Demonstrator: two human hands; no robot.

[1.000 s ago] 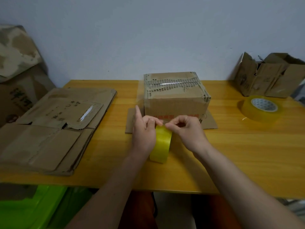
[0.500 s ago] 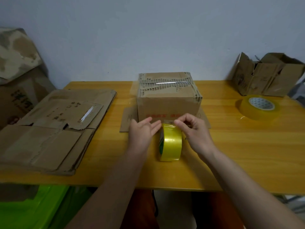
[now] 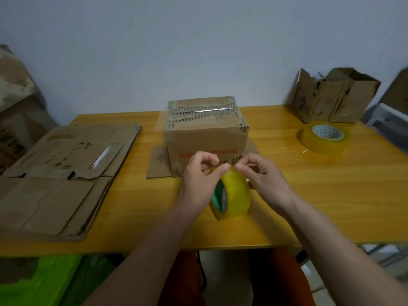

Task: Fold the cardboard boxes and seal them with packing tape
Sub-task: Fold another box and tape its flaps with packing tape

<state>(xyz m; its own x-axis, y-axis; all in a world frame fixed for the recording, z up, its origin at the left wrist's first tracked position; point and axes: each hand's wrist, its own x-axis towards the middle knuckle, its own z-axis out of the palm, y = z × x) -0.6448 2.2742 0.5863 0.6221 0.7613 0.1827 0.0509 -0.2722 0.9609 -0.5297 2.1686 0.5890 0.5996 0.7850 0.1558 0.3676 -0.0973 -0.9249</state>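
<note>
A folded cardboard box [image 3: 206,131] stands in the middle of the wooden table [image 3: 331,195], with clear tape across its top and flaps spread flat at its base. A yellow tape roll [image 3: 235,196] stands on edge just in front of it. My left hand [image 3: 202,180] and my right hand [image 3: 263,178] pinch at the top of the roll, thumb and fingertips almost meeting above its rim. Whether a tape end is between the fingers is too small to tell.
A stack of flattened cardboard boxes [image 3: 59,173] lies on the table's left side. A second, wider tape roll [image 3: 324,136] lies flat at the right. A torn open box [image 3: 333,96] stands at the back right corner. Green plastic [image 3: 50,281] shows below the table's front edge.
The roll has turned from edge-on to showing its green core. Both hands have closed into a pinch on top of it. My left hand left the roll's side.
</note>
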